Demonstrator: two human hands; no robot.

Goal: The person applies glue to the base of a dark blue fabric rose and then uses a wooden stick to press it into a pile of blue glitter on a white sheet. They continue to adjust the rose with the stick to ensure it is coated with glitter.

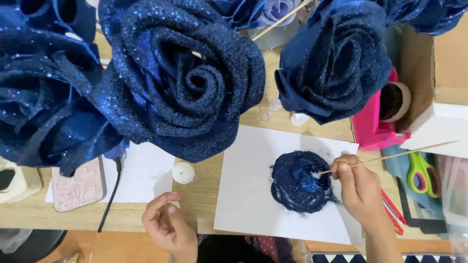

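From the head view we hold a thin stick (390, 157) in our right hand (358, 187), the grip pinching it near its lower end, with the tip poked into a small blue rose (301, 181) lying in a glitter patch on the white sheet (248, 195). We judge the step to be rolling the rose in glitter; the next move likely calls for a gentle turn of the stick. Our left hand (168, 226) rests at the desk (204, 195) edge left of the sheet, fingers loosely curled, holding nothing. Left of the sheet stands a small white cap (184, 172); right of it, a pink box (373, 126) and green scissors (421, 170).
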